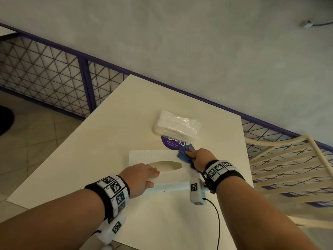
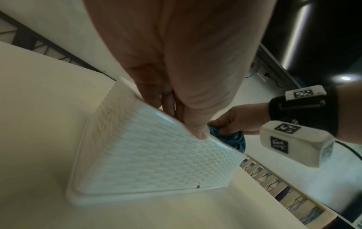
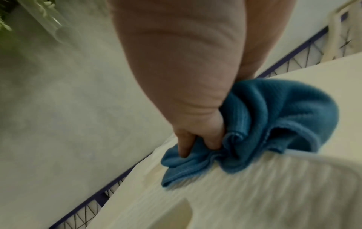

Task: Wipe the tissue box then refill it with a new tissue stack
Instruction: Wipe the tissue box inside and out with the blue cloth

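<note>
Your left hand [image 1: 142, 173] lies on the top of the white tissue box [image 1: 144, 156], fingers mostly straight, with the thumb down on the near side; it steadies the box and does not clamp it. Your right hand [image 1: 200, 157] is closed around a bunched blue cloth [image 1: 185, 153] and presses it on the far right corner of the box top. The box sits on the cream table [image 1: 108, 127], and its oval slot [image 1: 168, 166] looks empty. The new tissue stack [image 1: 177, 126], wrapped in clear plastic, lies just behind the box, partly over a round purple sticker [image 1: 171, 143].

What can go wrong: the box seems light, so a strong stroke may slide it if your left hand lifts. A loose fold of cloth can catch in the slot. A stroke past the far edge may push the stack. A small brown spot on the near side of the box, seen in the left wrist view, can be missed, I think.

For room: the table's right edge is near your right wrist, with a chair [image 1: 288, 159] beside it. The left part of the table has more free surface for moving.
</note>
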{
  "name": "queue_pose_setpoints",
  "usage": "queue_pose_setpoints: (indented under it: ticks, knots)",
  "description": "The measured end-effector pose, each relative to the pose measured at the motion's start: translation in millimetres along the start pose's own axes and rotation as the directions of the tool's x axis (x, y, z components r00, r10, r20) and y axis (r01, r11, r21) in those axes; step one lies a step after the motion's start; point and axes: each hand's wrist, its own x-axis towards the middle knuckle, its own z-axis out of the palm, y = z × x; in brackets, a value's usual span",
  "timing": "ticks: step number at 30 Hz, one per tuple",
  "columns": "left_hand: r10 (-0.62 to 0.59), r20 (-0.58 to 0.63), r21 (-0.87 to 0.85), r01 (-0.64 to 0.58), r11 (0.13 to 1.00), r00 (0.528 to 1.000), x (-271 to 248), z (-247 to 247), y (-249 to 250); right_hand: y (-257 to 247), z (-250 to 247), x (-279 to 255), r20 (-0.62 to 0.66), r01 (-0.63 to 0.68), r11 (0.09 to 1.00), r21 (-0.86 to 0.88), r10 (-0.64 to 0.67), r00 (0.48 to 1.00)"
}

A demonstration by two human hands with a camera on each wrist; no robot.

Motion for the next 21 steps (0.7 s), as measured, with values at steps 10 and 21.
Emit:
queue_pose_setpoints:
  ticks: [10, 21]
  knots:
    - [-0.003, -0.006, -0.04, 0.003, 0.999, 1.0, 2.4, 0.5, -2.3, -15.2, 13.7, 2.0, -0.049, -0.041, 0.998, 0.046, 0.043, 0.998]
    - [-0.255, 0.079, 0.065, 0.25, 0.966, 0.964, -1.6, -43.0, -40.1, -43.9, 15.3, 8.9, -0.1, -0.044, 0.985, 0.167, 0.062, 0.993]
